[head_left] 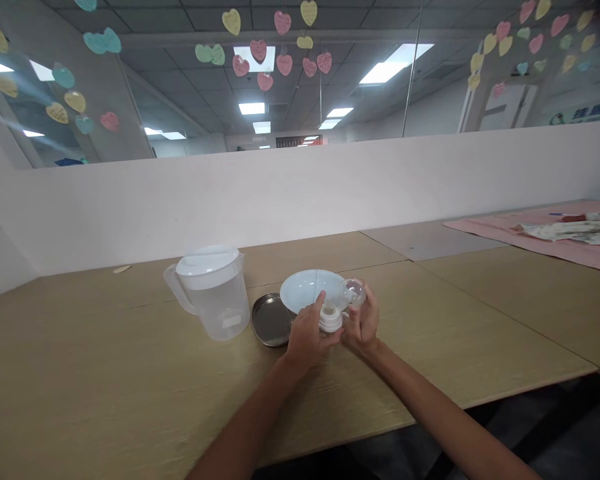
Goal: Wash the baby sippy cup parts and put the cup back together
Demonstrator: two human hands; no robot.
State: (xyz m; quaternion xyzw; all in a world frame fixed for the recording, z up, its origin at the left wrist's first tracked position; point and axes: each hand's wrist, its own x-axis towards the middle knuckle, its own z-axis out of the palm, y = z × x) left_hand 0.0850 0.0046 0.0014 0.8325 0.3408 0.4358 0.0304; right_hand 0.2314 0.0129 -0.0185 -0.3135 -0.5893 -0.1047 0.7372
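Over the front of a white bowl (300, 293), my two hands are close together. Between the fingers of my left hand (307, 333) is a small white round piece with a stepped, ringed rim (331, 320); its exact kind is unclear. My right hand (366, 320) has its fingers curled around a clear rounded dome (354, 292), close beside the white piece. Whether the two parts are joined I cannot tell. A shallow metal tray (271, 321) lies left of the bowl, partly behind my left hand.
A clear plastic pitcher (223, 310) with a white lid stands left of the tray. Near the wall lies a small flat pale piece (122, 269). At the far right, a pink cloth (480, 229) carries crumpled fabric (575, 232). The table's front edge runs below my right forearm.
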